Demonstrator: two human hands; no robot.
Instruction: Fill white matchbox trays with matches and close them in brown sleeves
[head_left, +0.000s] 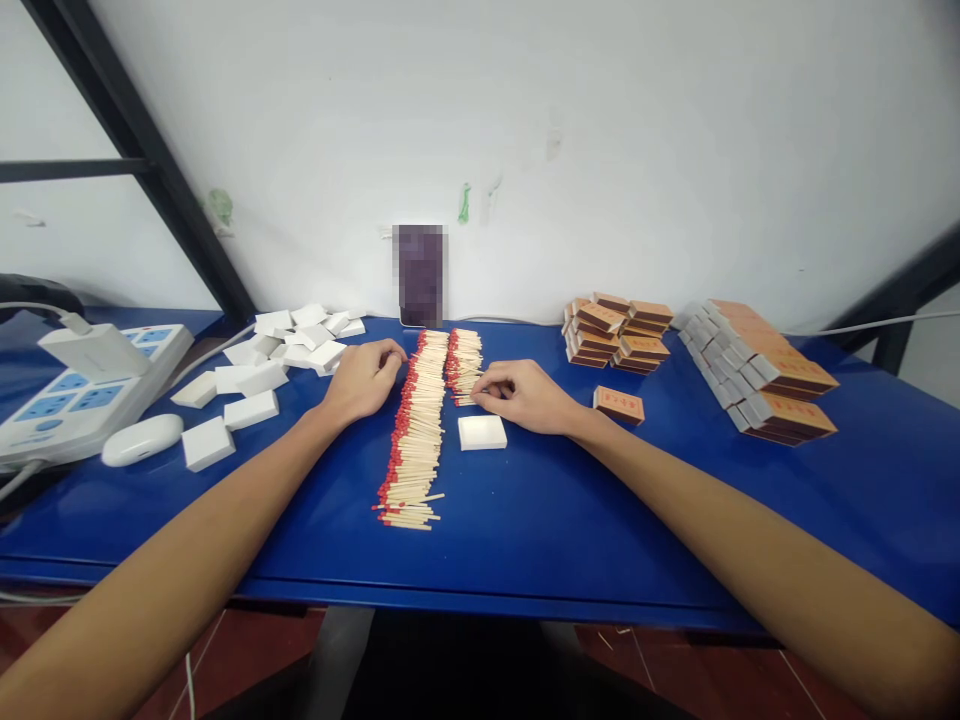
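A long row of red-tipped matches runs across the blue table, with a shorter row of matches to the right of its far end. My right hand is closed, its thumb and fingertips pinched on matches at the near end of the shorter row. Just below those fingertips lies a white matchbox tray. My left hand rests by the left side of the long row with its fingers curled in; whether anything is inside them is hidden.
Loose white trays lie at the left, near a white earbud case and a power strip. Matchboxes are stacked at the right; a single matchbox lies before them. More matchboxes stand farther right. A blurred phone leans on the wall.
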